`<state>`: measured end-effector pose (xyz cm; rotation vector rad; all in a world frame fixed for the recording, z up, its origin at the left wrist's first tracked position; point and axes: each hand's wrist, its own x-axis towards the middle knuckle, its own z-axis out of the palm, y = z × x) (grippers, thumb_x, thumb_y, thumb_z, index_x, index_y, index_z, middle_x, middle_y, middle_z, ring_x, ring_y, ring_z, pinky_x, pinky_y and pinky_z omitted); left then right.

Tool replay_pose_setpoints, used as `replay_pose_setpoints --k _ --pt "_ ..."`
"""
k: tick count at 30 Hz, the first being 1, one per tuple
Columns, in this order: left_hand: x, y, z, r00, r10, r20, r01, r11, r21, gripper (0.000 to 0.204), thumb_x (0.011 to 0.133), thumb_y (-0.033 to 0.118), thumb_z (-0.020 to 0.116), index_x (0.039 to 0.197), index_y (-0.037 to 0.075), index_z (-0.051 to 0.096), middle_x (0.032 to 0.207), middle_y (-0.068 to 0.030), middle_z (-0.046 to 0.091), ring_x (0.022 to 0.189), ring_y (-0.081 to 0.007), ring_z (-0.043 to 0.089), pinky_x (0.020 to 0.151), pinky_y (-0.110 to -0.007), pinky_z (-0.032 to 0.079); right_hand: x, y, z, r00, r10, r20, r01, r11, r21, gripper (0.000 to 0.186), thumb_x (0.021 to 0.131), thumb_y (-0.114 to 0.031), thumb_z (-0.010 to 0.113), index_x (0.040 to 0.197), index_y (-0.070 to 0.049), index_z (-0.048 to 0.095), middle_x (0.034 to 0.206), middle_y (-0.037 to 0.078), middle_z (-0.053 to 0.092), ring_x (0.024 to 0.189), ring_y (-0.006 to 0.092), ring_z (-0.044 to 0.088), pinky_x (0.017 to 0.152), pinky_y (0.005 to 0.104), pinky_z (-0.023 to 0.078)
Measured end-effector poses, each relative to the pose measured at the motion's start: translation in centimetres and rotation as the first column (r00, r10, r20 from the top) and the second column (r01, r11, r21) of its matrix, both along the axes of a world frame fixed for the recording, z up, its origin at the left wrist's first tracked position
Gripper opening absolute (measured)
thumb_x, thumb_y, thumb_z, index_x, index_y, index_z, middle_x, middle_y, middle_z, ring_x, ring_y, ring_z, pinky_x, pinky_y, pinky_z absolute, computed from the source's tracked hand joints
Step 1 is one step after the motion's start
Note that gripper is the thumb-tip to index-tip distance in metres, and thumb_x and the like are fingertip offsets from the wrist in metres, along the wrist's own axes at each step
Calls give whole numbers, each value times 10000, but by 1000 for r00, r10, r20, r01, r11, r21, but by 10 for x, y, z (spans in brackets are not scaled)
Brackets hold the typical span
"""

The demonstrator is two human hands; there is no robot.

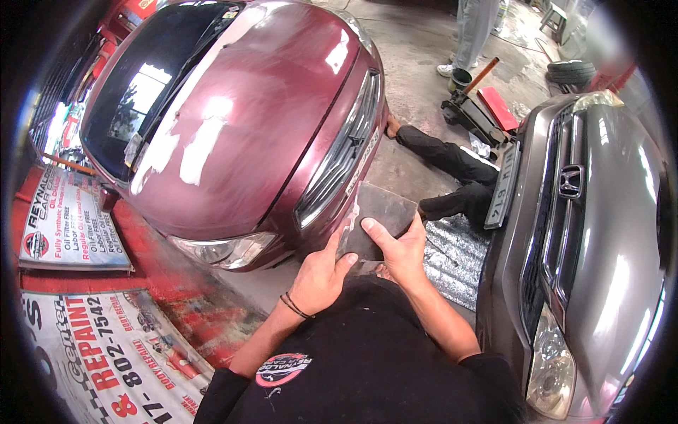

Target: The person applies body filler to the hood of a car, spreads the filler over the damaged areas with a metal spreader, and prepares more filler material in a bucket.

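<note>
I hold a dark grey, squarish sheet [387, 203], which looks like sandpaper, in front of my chest with both hands. My left hand [321, 280] pinches its near left edge between thumb and fingers. On the right side, my right hand [401, 249] grips it, the thumb flat on top and the other fingers mostly hidden. Just beyond the sheet stands a dark red car [282, 113] with pale, dull patches on its hood and a headlight [226, 249] at its near corner.
A grey-brown car [607, 184] stands close on my right. Between the cars, a person's black-trousered legs [452, 159] stretch across the floor by silvery foil matting [455, 254]. Beyond are a floor jack [473, 120] and another standing person [472, 35]. Printed banners [127, 353] lie at left.
</note>
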<state>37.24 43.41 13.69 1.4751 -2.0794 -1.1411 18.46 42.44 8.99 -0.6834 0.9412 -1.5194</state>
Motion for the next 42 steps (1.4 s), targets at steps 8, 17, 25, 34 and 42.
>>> replay_pose_setpoints --k 8,17,25,34,42 --pt "15 -26 -7 969 -237 -65 245 949 197 677 1101 292 590 1598 -81 321 1282 -329 609 1124 -431 659 921 -525 509 3 5 -8 959 53 -279 -43 998 43 475 872 -183 913 1219 11 653 1092 83 764 970 132 701 888 314 573" --pt "13 -80 -65 509 533 -676 466 490 737 670 1130 443 511 1628 30 338 1598 -121 482 1466 -280 502 1216 -493 447 11 -38 -5 955 46 -292 -6 990 138 507 853 -212 927 1208 18 648 1105 75 753 999 119 687 908 316 568" --pt "25 -183 -102 634 493 -596 364 489 792 534 925 178 863 1357 44 581 1154 -37 667 1027 -152 685 892 -321 604 23 -138 7 973 -19 231 -31 977 209 528 919 -173 831 1347 -17 563 1207 129 719 1060 238 740 933 414 631" --pt "77 -267 -89 514 525 -679 283 643 712 568 841 178 925 1321 21 663 1096 -44 766 878 -126 703 756 -282 565 54 -226 16 964 56 258 -133 947 293 578 867 -402 899 1264 -94 612 1016 5 656 926 129 647 829 308 551" --pt "49 -316 -92 296 603 -740 336 660 672 531 869 90 852 1354 -11 659 1279 -130 754 1189 -258 729 1080 -445 554 18 -276 5 932 157 326 -249 932 263 608 866 -348 916 1331 -102 610 1147 -17 675 1076 134 651 955 343 544"
